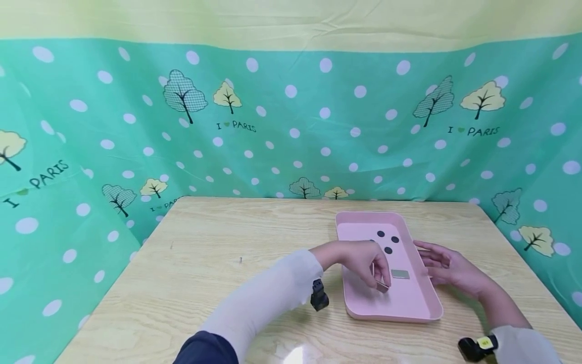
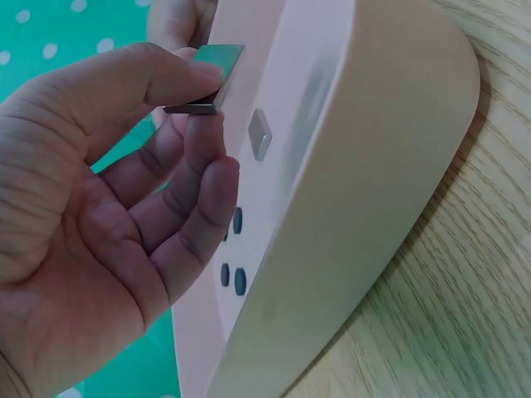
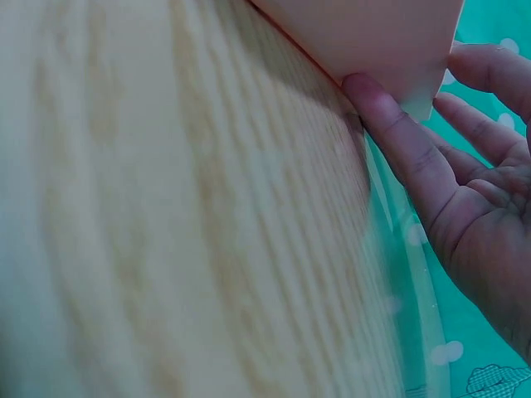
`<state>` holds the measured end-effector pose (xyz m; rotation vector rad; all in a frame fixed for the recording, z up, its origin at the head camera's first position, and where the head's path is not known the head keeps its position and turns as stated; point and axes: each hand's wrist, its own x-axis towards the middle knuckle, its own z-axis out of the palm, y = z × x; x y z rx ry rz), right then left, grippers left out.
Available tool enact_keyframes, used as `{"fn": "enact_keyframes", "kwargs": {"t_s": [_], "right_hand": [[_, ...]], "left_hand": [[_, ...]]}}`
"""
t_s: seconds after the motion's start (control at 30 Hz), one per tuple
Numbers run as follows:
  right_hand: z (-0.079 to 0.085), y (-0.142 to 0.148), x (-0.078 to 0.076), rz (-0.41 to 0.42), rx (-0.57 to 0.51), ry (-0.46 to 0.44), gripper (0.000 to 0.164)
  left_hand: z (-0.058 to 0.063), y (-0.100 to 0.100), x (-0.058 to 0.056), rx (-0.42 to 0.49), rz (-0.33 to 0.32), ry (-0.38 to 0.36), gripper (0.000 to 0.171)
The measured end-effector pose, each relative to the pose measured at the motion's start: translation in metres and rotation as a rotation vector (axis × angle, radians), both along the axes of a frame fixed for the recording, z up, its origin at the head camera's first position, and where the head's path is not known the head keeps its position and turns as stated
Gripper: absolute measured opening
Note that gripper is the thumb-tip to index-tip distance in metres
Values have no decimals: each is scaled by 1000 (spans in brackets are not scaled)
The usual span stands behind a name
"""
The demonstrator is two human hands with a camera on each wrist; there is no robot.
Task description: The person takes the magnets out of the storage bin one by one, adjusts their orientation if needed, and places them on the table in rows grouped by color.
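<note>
In the head view, a pink rectangular tray (image 1: 411, 306) lies on the right part of the table. My left hand (image 1: 364, 260) reaches over its near half. Between thumb and fingertips it pinches a small, shiny silver rectangular plate (image 2: 222, 56), tilted and close over the tray floor. A second silver plate (image 1: 400, 274) lies flat just to the right. Several round black discs (image 1: 388, 250) sit farther back in the tray, one partly hidden by the left hand. Outside the right wall, my right hand (image 1: 454, 270) touches the tray, thumb and fingers extended rather than curled round it.
The wooden table (image 1: 204, 253) extends left of the tray. Behind and at both sides hangs a green dotted curtain (image 1: 273, 126) with tree prints. Black wrist cameras sit on both wrists, the left one (image 1: 319, 296) close to the tray's left wall.
</note>
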<state>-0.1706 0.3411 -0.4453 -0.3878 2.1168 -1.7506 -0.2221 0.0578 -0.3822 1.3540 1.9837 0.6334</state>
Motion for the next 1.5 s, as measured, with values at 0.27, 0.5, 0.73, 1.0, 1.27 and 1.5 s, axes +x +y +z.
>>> {"fn": "enact_keyframes", "kwargs": {"t_s": [0.27,0.5,0.73,1.0,1.27,1.5], "right_hand": [[-1,0,-1,15,-14,3,65],[-1,1,-1,6,-8,5,64],[-1,0,0,-22,-5,-4,64],[-1,0,0,16,-30,11,61],[0,-1,1,22,-33,17,61],[0,-2,1,24,-36,23,60]], "left_hand": [[-1,-16,-4,154,94,-11,22],[2,-32,-6,317,193,-112,22],[6,-44,-10,381,245,-148,23],[4,-57,-13,455,312,-187,22],[3,-74,-10,460,393,-183,20],[0,-88,-12,494,450,-216,21]]}}
